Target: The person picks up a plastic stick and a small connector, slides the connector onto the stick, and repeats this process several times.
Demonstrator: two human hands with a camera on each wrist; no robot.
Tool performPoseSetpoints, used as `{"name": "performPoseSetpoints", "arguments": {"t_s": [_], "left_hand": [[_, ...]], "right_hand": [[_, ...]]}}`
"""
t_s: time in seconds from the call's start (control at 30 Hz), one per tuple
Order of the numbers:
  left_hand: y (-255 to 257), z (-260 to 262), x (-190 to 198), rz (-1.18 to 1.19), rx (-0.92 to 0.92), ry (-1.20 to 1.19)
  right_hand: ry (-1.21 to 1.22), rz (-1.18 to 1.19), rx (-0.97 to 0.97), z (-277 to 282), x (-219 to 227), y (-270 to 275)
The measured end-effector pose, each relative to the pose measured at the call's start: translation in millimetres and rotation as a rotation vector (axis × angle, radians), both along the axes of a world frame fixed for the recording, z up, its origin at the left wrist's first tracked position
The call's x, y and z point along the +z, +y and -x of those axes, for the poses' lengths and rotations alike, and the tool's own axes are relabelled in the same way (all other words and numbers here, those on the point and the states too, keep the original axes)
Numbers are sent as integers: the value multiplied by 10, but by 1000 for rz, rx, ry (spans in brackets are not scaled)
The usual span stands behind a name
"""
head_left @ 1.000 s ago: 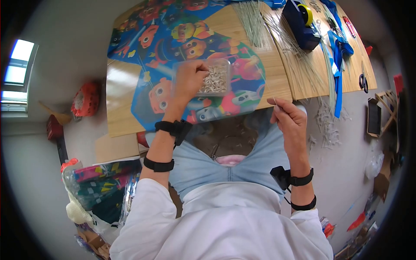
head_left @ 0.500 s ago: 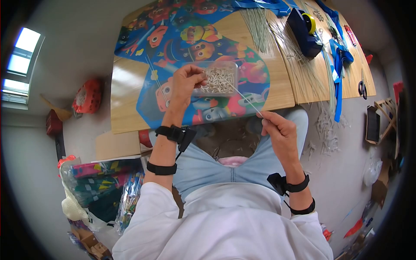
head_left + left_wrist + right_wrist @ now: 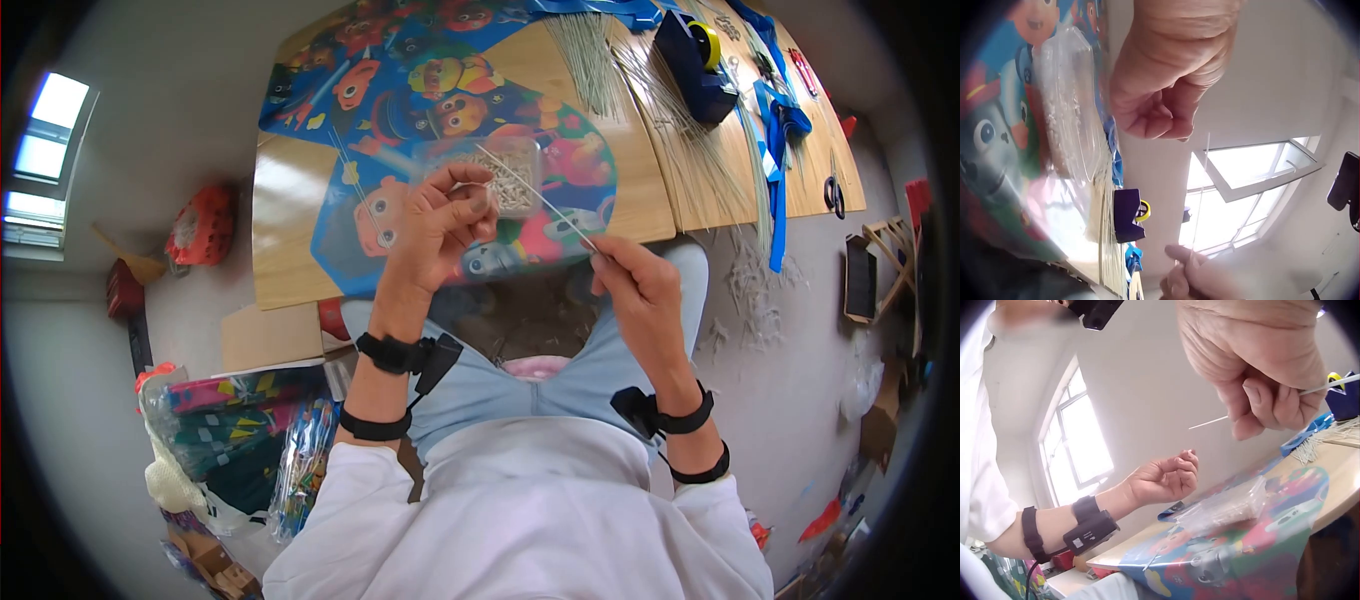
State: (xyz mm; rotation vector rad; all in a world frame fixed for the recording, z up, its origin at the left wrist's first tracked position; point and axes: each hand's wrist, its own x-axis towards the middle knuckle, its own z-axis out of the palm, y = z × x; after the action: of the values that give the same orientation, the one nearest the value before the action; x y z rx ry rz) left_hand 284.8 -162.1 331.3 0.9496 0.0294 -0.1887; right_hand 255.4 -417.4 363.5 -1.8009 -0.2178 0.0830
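In the head view, my right hand [image 3: 640, 285] pinches a thin white stick [image 3: 560, 216] near its end; its free part slants up and left toward the other hand. My left hand [image 3: 440, 225] is raised over the near edge of the table, thumb and fingertips together; I cannot tell whether a small piece is between them. Just beyond it stands a clear plastic container [image 3: 540, 165] of small white pieces [image 3: 517, 170]. The left wrist view shows the curled left fingers [image 3: 1154, 122] above and apart from the stick [image 3: 1202, 187].
A cartoon-printed sheet [image 3: 460, 75] covers much of the wooden table [image 3: 640, 190]. Bundles of thin sticks [image 3: 585, 70], a tape dispenser [image 3: 690, 75], blue ribbon [image 3: 775, 180] and scissors [image 3: 834, 195] lie toward the right. Small white pieces [image 3: 750, 300] litter the floor.
My left hand has come out of the container and drawn back toward me. The right hand has moved left, swinging the stick's free end toward the left hand.
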Motion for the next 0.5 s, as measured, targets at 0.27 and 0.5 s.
{"name": "performPoseSetpoints", "arguments": {"t_s": [0.27, 0.5], "left_hand": [[-417, 306, 235, 89, -121, 70], [-423, 397, 233, 121, -113, 71]], "right_hand": [[-152, -151, 128, -117, 89, 365], [-185, -102, 100, -54, 136, 397]]}}
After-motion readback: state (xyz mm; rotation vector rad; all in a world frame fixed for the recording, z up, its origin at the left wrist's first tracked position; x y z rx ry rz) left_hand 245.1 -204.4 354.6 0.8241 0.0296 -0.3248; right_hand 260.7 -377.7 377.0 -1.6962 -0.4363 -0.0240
